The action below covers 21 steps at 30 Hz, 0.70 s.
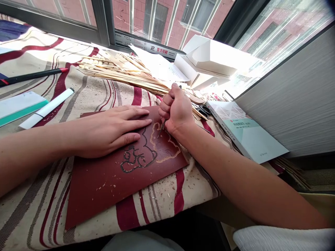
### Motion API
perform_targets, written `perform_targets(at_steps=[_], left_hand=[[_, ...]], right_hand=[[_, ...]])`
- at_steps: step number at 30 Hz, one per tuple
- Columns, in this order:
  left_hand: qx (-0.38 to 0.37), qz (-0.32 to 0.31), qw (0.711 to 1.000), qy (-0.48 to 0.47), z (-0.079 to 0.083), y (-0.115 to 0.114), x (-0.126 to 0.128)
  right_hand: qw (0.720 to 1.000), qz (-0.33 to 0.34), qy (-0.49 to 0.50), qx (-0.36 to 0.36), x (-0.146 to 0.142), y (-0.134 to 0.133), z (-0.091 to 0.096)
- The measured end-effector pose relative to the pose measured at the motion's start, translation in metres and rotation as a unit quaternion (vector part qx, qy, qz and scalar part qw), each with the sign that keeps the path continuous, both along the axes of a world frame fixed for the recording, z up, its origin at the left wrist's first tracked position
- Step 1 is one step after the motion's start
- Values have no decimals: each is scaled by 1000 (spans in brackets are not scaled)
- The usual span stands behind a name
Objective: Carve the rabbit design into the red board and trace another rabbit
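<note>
A dark red board lies on the striped cloth. Dark carved lines form a cartoon-like figure on it, and a pale carved outline runs beside that figure at the right. My left hand rests flat on the board's upper left part, fingers stretched out. My right hand is closed in a fist around a thin carving tool. The tool's slim metal shaft slants down to the board inside the pale outline; its handle is mostly hidden by my fingers.
Thin wood strips and white boxes lie along the window. To the right are a book and black-handled scissors. A white marker and a black pen lie left. Small shavings dot the striped cloth.
</note>
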<state>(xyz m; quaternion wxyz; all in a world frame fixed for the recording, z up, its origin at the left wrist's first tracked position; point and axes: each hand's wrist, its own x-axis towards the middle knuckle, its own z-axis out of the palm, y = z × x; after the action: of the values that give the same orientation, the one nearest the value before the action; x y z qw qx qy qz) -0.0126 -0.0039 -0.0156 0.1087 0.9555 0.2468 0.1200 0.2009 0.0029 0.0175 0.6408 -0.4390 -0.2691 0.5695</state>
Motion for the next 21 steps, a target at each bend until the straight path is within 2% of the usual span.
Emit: perform_targets(at_steps=[10,21], left_hand=[[-1,-4,1000,-5,0,2,-1],[-5,5,1000,-8,-2,1,0]], right_hand=[[1000,0,-25,-14,1,4,-1],[1000,5,-4,-16,0,0,0]])
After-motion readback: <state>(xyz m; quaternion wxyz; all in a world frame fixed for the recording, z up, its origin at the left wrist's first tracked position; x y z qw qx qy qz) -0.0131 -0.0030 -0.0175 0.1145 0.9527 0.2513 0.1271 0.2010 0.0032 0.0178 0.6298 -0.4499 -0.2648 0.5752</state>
